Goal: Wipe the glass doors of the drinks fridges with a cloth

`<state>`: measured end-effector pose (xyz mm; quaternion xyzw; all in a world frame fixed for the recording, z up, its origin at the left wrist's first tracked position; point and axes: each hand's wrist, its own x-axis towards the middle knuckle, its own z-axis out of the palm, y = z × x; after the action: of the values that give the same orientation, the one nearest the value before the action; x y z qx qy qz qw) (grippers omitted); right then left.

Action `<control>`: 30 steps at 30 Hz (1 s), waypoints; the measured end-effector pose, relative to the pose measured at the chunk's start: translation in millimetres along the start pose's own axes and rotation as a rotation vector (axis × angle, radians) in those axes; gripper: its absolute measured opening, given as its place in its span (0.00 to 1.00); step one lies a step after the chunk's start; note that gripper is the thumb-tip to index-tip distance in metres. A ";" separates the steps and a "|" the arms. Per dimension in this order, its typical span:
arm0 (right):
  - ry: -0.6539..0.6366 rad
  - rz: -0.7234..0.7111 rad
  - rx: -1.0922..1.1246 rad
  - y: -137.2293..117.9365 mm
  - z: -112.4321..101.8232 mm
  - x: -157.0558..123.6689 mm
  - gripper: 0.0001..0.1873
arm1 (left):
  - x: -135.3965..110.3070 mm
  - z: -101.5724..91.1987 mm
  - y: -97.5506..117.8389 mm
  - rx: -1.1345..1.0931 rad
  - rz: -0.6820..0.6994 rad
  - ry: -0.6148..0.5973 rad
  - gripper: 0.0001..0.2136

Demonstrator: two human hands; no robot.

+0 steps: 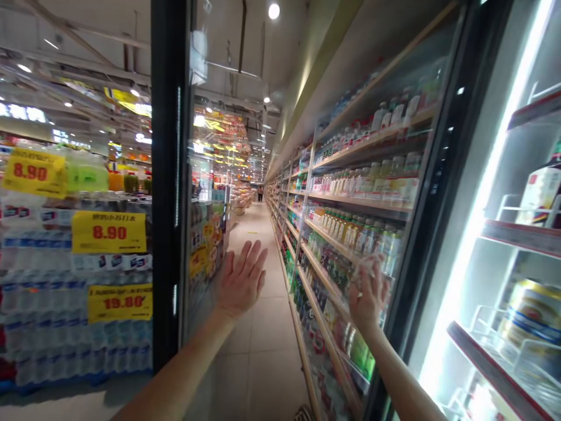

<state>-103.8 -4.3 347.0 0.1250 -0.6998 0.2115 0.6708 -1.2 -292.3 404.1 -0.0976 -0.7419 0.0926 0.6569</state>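
Observation:
An open glass cooler door [307, 105] stands in front of me, held in a black frame [169, 175]. My left hand [242, 278] is laid flat at the glass with its fingers stretched out, holding nothing. Farther right, my right hand [368, 298] is raised to the same pane, its fingers bent around a pale, crumpled tissue [371, 264]. That hand is slightly blurred, and the tissue's edges are hard to make out. Through the pane, or mirrored in it, show long shelves of bottled drinks [350, 228].
At right, the lit cooler has shelves [521, 237] with a carton [540, 196] and gold cans [532, 310]. Stacked water bottles [79, 292] with yellow price signs [108, 232] stand left of the door. A tiled aisle [249, 351] runs back to a distant person [260, 193].

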 end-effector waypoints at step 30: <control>0.047 0.042 0.096 -70.7 7.2 12.6 0.28 | 1.3 -6.1 2.1 0.052 0.042 0.007 0.24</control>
<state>-78.6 -68.5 368.5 0.1373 -0.6752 0.2619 0.6757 4.8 -289.8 405.5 -0.0965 -0.7349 0.1252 0.6595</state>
